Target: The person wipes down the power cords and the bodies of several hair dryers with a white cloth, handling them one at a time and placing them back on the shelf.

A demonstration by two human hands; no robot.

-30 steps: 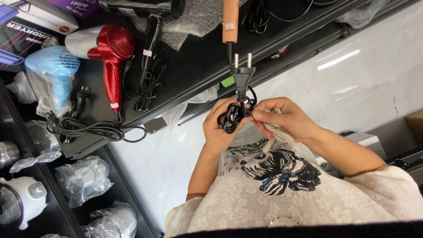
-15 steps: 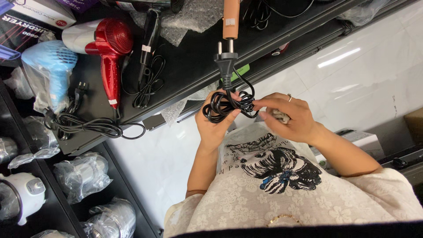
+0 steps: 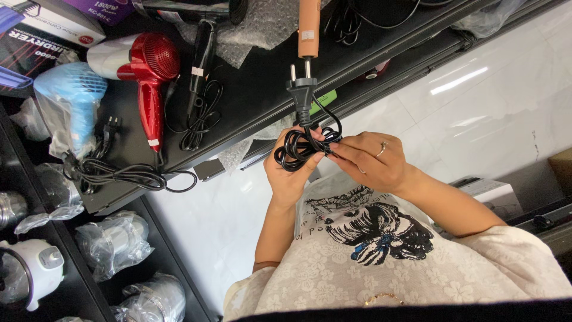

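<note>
My left hand [image 3: 290, 173] is closed around a coiled bundle of black power cord [image 3: 300, 146], held in front of my chest. A black two-pin plug [image 3: 302, 90] sticks up out of the bundle, pins pointing away from me. On the right side of the coil, my right hand [image 3: 372, 162], with a ring on one finger, pinches the cord with its fingertips. Just beyond the plug, an orange-tan handle of an appliance [image 3: 309, 21] lies on the black counter [image 3: 256, 83].
On the counter lie a red and silver hair dryer [image 3: 143, 65], a blue hair dryer in a plastic bag [image 3: 68, 104], a slim black appliance [image 3: 199, 56] and loose black cords [image 3: 128, 175]. Boxes stand at the far left. Lower black shelves hold bagged appliances [image 3: 110, 241]. White tiled floor [image 3: 476, 89] lies right.
Both hands have shifted slightly left with the cord. The coil is gathered tighter in my left hand, and the plug stands a little higher above it.
</note>
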